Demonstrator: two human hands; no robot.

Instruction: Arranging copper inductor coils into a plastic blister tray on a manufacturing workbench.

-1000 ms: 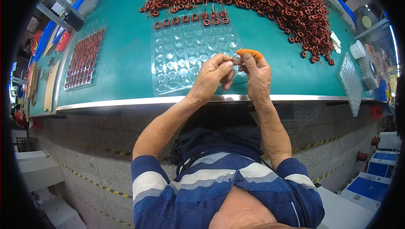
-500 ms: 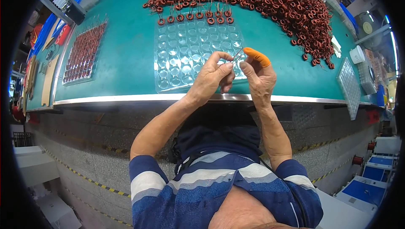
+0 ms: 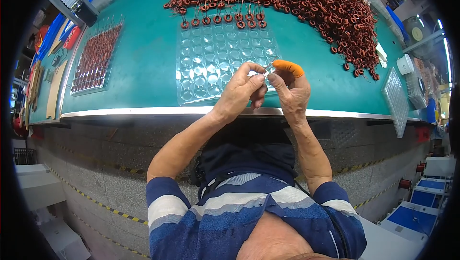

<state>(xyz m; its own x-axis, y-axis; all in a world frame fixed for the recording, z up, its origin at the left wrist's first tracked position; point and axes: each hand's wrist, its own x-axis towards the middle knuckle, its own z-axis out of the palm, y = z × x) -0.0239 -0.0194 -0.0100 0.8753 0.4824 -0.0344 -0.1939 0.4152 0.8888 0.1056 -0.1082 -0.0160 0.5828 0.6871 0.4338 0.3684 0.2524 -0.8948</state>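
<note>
Slightly leftward of its earlier place, the right hand [image 3: 294,93] parts thumb and orange-covered finger beside thin wires [image 3: 270,64] pinched by the left hand [image 3: 238,89]. Coils [image 3: 217,19] line the clear tray's [image 3: 182,59] far end; nearer visible pockets hold none.

Light lies evenly across the flat green worktable [image 3: 143,68] beside me, while the speckled grey floor [image 3: 120,188] dims into shadow beneath it. White glare speckles the clear plastic tray of round pockets [image 3: 211,68]. 1 white strip light [image 3: 446,49] glows far right. Straight lines bow toward black, rounded corners; the thin dark wires [image 3: 270,63] look too fine to resolve
</note>
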